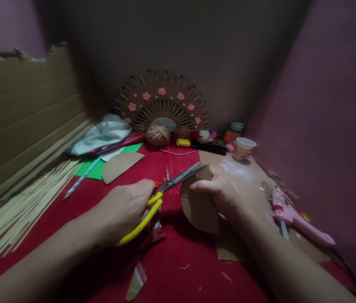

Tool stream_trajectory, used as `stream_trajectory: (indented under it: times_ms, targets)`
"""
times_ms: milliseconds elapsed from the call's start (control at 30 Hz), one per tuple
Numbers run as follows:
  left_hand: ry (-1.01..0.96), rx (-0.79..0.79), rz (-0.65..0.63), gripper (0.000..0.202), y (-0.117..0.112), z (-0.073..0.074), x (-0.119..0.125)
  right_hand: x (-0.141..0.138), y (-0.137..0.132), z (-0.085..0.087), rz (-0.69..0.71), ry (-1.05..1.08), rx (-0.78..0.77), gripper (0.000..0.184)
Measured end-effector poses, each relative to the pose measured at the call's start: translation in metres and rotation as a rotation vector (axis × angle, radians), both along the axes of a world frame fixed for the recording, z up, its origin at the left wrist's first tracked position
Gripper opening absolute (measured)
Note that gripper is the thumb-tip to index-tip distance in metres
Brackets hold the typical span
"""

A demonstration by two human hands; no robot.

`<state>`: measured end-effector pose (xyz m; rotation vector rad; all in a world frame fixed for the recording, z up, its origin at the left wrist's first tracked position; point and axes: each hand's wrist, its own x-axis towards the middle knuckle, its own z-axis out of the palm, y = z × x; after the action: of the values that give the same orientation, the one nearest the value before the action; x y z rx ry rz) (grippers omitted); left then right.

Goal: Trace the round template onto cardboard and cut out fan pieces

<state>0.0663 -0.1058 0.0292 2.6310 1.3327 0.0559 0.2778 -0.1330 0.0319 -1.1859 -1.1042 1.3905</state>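
Note:
My left hand is closed around the handles of a pair of scissors with yellow grips. Their blades point up to the right and reach the top edge of a rounded piece of brown cardboard. My right hand pinches that cardboard, thumb on the near face and fingers hidden behind it. Below and left of the scissors, cardboard scraps lie on the red cloth. A second half-round cardboard piece lies flat beyond my left hand.
Thin bamboo sticks and a blue-white pencil lie left. A decorated fan stands behind a ball of twine. At right are a paper cup and a pink glue gun. Walls enclose both sides.

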Motion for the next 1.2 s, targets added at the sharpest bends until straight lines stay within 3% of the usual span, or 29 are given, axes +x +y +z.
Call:
stream_trajectory:
  times_ms: [233, 467, 1033, 1200]
  targets:
    - [0.011, 0.064, -0.009, 0.023, -0.001, -0.002, 0.001, 0.002, 0.001, -0.001, 0.048, 0.019, -0.001, 0.018]
    - [0.015, 0.033, -0.038, 0.021, -0.002, -0.001, 0.0, 0.001, 0.001, -0.002, 0.051, 0.015, -0.035, 0.02]
    - [0.163, 0.085, -0.081, 0.024, -0.001, 0.006, -0.003, -0.005, -0.004, 0.011, 0.018, -0.075, -0.076, 0.014]
    - [0.067, 0.064, -0.071, 0.021, 0.001, 0.006, -0.005, -0.004, -0.005, 0.01, 0.052, -0.02, -0.051, 0.015]
